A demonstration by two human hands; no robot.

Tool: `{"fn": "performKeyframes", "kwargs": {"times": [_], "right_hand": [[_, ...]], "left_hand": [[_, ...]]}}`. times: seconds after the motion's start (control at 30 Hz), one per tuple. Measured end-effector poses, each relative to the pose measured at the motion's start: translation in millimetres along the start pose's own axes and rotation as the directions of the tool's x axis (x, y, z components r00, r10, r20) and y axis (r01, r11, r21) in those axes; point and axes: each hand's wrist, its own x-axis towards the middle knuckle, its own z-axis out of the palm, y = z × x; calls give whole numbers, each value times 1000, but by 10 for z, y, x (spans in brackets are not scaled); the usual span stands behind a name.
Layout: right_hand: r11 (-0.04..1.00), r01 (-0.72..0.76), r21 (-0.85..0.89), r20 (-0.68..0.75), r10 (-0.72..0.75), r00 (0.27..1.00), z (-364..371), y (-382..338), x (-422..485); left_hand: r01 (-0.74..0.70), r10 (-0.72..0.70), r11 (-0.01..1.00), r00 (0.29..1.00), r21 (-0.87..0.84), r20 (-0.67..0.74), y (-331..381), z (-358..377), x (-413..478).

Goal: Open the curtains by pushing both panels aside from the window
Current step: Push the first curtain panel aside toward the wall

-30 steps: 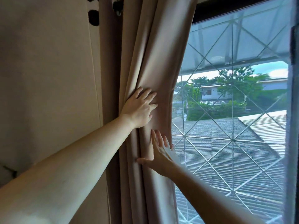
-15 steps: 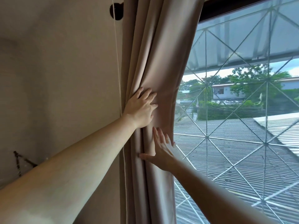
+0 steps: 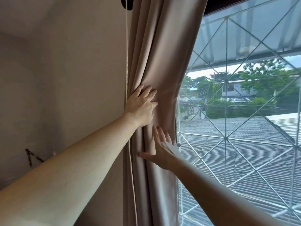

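Both hands lie flat and open on the curtain [image 3: 164,66], fingers spread, gripping nothing: the left hand [image 3: 141,107] above, the right hand [image 3: 160,150] just below at its 5 o'clock. The curtain hangs bunched in folds beside the wall [image 3: 65,79], at 9 o'clock of the bare window [image 3: 244,128].

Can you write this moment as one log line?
left hand: flat on bunched beige fabric curtain | right hand: flat, lower | window: uncovered

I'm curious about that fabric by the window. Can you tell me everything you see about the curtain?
The curtain is a plain beige, smooth, heavy-looking cloth, hanging in deep vertical folds, bunched against the wall at the window's left edge. It pinches in at mid-height, where the left hand presses flat on it; the right hand pushes just below. A thin cord hangs alongside.
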Motion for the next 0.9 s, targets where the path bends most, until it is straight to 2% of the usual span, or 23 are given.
{"fn": "performKeyframes", "kwargs": {"times": [0.2, 0.67, 0.9], "right_hand": [[999, 15, -36, -13, -16, 1000, 37, -25, 25], [994, 41, -101, -5, -42, 999, -192, 127, -283], [992, -39, -121, 60, 47, 997, -460, 341, -687]], "left_hand": [[2, -2, 1000, 1000, 7, 8, -43, 75, -24], [0, -7, 997, 997, -77, -81, 203, 26, -45], [19, -25, 989, 999, -144, -43, 597, -242, -46]]}}
